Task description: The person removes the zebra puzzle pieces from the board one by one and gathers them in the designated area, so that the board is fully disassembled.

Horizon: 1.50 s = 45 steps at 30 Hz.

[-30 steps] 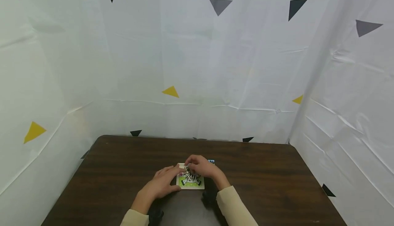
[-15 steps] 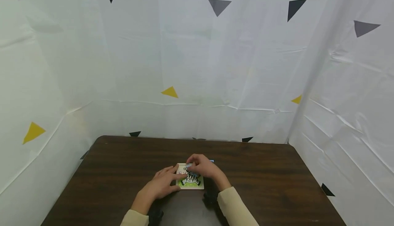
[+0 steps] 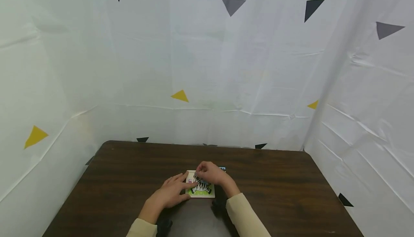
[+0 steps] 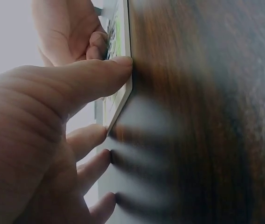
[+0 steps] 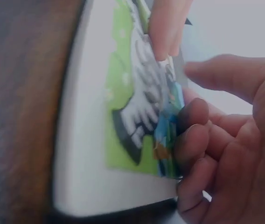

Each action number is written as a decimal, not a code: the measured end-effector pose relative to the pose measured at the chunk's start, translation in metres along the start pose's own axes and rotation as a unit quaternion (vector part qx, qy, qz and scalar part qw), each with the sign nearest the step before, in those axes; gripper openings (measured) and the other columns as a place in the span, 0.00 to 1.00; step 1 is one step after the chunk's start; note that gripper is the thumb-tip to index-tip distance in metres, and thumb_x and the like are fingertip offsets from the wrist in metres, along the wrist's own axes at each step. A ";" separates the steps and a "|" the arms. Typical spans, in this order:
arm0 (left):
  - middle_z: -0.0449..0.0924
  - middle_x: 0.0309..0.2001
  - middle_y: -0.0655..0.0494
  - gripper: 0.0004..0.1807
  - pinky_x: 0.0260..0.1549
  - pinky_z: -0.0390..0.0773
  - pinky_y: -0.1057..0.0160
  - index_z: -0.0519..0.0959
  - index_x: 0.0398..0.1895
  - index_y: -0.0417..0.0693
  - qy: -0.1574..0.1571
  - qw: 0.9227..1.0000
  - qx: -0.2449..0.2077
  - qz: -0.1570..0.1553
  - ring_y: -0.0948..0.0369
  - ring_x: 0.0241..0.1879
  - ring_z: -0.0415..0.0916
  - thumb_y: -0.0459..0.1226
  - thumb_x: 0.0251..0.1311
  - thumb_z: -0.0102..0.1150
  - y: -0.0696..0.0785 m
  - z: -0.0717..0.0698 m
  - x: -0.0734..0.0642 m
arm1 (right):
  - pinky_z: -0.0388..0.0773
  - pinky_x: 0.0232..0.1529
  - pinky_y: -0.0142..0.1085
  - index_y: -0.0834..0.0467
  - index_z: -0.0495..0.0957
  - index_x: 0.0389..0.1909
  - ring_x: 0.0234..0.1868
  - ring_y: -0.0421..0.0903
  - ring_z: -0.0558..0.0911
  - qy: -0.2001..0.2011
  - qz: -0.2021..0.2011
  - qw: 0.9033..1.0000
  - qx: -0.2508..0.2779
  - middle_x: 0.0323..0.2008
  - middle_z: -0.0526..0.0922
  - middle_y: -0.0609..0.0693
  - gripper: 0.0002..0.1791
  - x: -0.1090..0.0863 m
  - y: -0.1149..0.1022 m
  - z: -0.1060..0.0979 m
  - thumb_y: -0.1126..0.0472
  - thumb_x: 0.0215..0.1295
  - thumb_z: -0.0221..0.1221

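Note:
A small square zebra picture puzzle (image 3: 201, 190) with a pale frame lies flat on the table. Along its left side rests my left hand (image 3: 173, 190), thumb at the near left corner and index finger reaching over the picture. In the left wrist view, that thumb (image 4: 100, 79) presses the frame's edge. My right hand (image 3: 211, 174) is over the puzzle's far part, thumb and forefinger pinched together at a puzzle piece, mostly hidden by the fingers. The other fingers (image 5: 193, 140) curl against the board's side in the right wrist view, where the zebra's hoof and green ground show.
A blue-patterned piece (image 3: 222, 168) lies beyond the puzzle, partly behind my right hand. The dark wood table (image 3: 275, 186) extends around it. White sheeting (image 3: 207, 57) with coloured triangles hangs behind and at both sides.
My right fingertips have shifted and turned slightly over the puzzle's far part; the light blue seen at them half a second ago is now hidden. My left hand stays nearly still.

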<state>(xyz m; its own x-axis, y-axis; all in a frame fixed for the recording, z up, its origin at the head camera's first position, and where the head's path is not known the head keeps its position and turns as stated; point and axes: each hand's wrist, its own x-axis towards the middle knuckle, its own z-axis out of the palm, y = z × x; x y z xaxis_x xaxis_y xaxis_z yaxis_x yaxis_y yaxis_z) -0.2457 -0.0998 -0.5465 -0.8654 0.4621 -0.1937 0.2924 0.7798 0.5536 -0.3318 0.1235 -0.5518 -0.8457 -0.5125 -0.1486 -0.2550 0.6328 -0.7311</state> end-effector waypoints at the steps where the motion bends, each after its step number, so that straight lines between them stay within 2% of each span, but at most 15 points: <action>1: 0.51 0.88 0.43 0.29 0.77 0.52 0.23 0.75 0.77 0.72 -0.001 1.000 0.000 0.000 0.37 0.85 0.51 0.50 0.75 0.66 0.000 0.000 0.000 | 0.75 0.34 0.36 0.58 0.83 0.46 0.33 0.42 0.77 -0.002 0.003 1.000 0.000 0.35 0.82 0.48 0.10 0.000 -0.001 0.000 0.55 0.78 0.64; 7: 0.51 0.87 0.43 0.29 0.78 0.51 0.24 0.75 0.78 0.70 0.000 1.000 0.006 0.001 0.37 0.85 0.50 0.49 0.75 0.65 0.005 -0.001 -0.001 | 0.71 0.29 0.33 0.60 0.81 0.42 0.29 0.41 0.74 0.001 0.013 1.000 -0.012 0.30 0.78 0.47 0.12 0.002 -0.004 -0.002 0.57 0.70 0.71; 12: 0.52 0.86 0.38 0.29 0.77 0.54 0.24 0.75 0.78 0.68 0.003 1.000 0.023 0.002 0.35 0.85 0.51 0.46 0.76 0.65 0.013 0.000 -0.003 | 0.72 0.30 0.33 0.58 0.82 0.41 0.29 0.41 0.75 0.009 0.023 0.999 -0.022 0.31 0.79 0.46 0.12 0.003 -0.004 0.001 0.55 0.69 0.71; 19: 0.51 0.86 0.34 0.27 0.77 0.58 0.25 0.76 0.76 0.73 -0.001 0.998 0.058 0.002 0.34 0.85 0.50 0.45 0.77 0.63 0.019 0.002 -0.002 | 0.73 0.30 0.34 0.58 0.82 0.40 0.29 0.41 0.75 0.024 0.022 0.999 -0.015 0.31 0.80 0.47 0.11 0.005 -0.003 0.003 0.55 0.68 0.71; 27: 0.49 0.86 0.34 0.27 0.77 0.57 0.25 0.75 0.76 0.77 -0.006 0.999 0.051 0.001 0.34 0.85 0.49 0.45 0.77 0.63 0.015 0.006 -0.002 | 0.72 0.29 0.34 0.58 0.81 0.43 0.28 0.42 0.74 0.009 0.021 1.000 -0.004 0.31 0.78 0.47 0.13 0.003 -0.006 0.004 0.54 0.69 0.71; 33: 0.48 0.86 0.32 0.28 0.77 0.55 0.23 0.76 0.76 0.77 -0.006 0.999 0.034 0.009 0.32 0.85 0.48 0.43 0.77 0.63 0.016 0.006 -0.002 | 0.72 0.30 0.36 0.56 0.80 0.42 0.29 0.43 0.74 0.004 0.025 0.999 -0.029 0.33 0.79 0.47 0.14 0.002 -0.007 0.002 0.51 0.67 0.71; 39: 0.48 0.86 0.33 0.28 0.78 0.55 0.24 0.76 0.76 0.76 -0.008 0.999 0.035 0.009 0.33 0.85 0.48 0.43 0.77 0.63 0.015 0.008 -0.001 | 0.72 0.29 0.35 0.55 0.79 0.42 0.28 0.43 0.73 0.020 0.016 0.999 -0.032 0.32 0.78 0.47 0.13 0.001 -0.004 0.003 0.50 0.70 0.68; 45: 0.48 0.87 0.35 0.28 0.78 0.55 0.26 0.75 0.76 0.77 -0.005 0.999 0.039 0.007 0.33 0.85 0.48 0.43 0.77 0.64 0.015 0.007 0.000 | 0.71 0.27 0.36 0.56 0.79 0.43 0.26 0.43 0.72 0.041 0.005 0.999 -0.007 0.30 0.77 0.48 0.13 0.001 -0.001 0.002 0.51 0.73 0.67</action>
<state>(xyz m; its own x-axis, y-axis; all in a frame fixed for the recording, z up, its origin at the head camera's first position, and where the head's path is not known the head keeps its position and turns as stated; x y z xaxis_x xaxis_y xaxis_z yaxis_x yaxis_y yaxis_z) -0.2384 -0.0856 -0.5439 -0.8576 0.4762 -0.1945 0.3351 0.8041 0.4910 -0.3311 0.1213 -0.5521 -0.8836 -0.4574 -0.1004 -0.2525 0.6458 -0.7205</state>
